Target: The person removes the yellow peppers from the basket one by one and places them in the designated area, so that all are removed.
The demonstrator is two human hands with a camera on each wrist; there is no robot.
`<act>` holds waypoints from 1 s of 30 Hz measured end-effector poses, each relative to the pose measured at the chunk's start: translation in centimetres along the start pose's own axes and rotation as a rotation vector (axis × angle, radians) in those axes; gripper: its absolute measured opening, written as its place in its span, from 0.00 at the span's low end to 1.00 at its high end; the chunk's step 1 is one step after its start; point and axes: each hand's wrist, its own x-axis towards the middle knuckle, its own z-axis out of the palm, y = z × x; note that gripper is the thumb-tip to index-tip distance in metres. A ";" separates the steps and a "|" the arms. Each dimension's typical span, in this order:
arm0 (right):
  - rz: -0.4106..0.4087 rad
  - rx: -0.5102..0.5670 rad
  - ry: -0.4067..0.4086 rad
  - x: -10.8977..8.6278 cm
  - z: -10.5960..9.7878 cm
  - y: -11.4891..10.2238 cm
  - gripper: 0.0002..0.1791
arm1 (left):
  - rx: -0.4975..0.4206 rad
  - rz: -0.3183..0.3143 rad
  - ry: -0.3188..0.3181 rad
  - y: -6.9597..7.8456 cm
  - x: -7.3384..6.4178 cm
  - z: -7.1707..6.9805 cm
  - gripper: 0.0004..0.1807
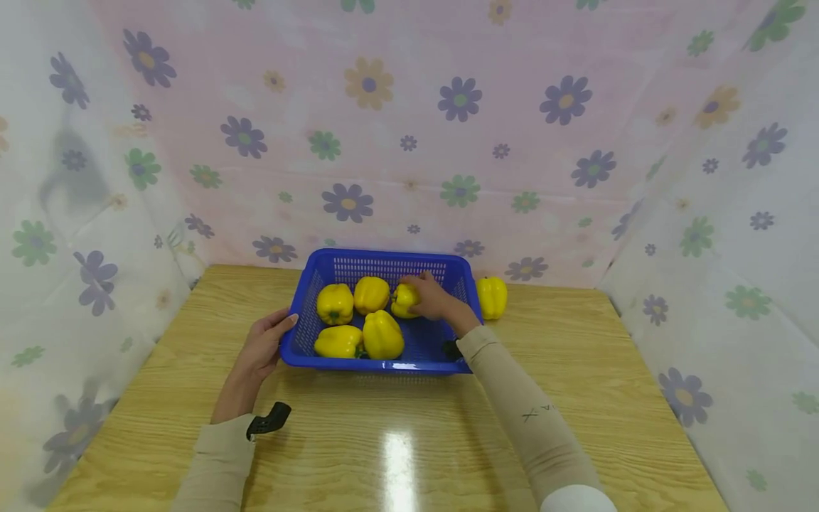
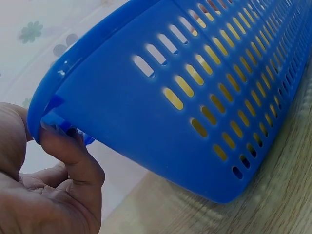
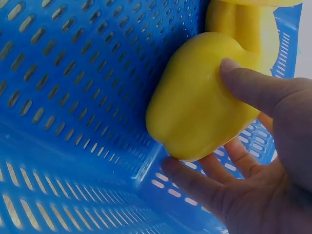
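Note:
A blue plastic basket (image 1: 422, 366) with slotted walls stands on the table and holds several yellow bell peppers. My left hand (image 1: 265, 345) grips the basket's left rim; in the left wrist view its fingers (image 2: 73, 151) curl under the lip. Inside the basket, toward the back, my right hand (image 1: 435, 295) holds a yellow bell pepper (image 3: 202, 97). The thumb presses one side and the fingers lie around the other. Other bell peppers (image 1: 384, 336) lie in the left and middle of the basket. One more bell pepper (image 1: 492, 299) is outside, by the basket's right wall.
The wooden table (image 1: 333, 441) extends in front of the basket and to both sides. A flower-printed cloth (image 1: 409, 163) hangs close behind the basket, with more cloth at left and right. A black wrist mount (image 1: 269, 419) sticks out from the left sleeve.

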 end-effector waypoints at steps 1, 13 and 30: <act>0.008 -0.022 -0.012 0.1 0.0 0.0 0.33 | -0.004 -0.002 -0.001 0.0 0.0 0.0 0.35; -0.028 0.085 -0.131 -0.1 -0.1 -0.1 0.35 | -0.026 0.004 -0.001 -0.1 0.1 -0.2 0.35; -0.064 -0.014 -0.176 0.0 0.0 0.3 0.31 | -0.034 -0.018 0.000 -0.1 -0.1 0.0 0.35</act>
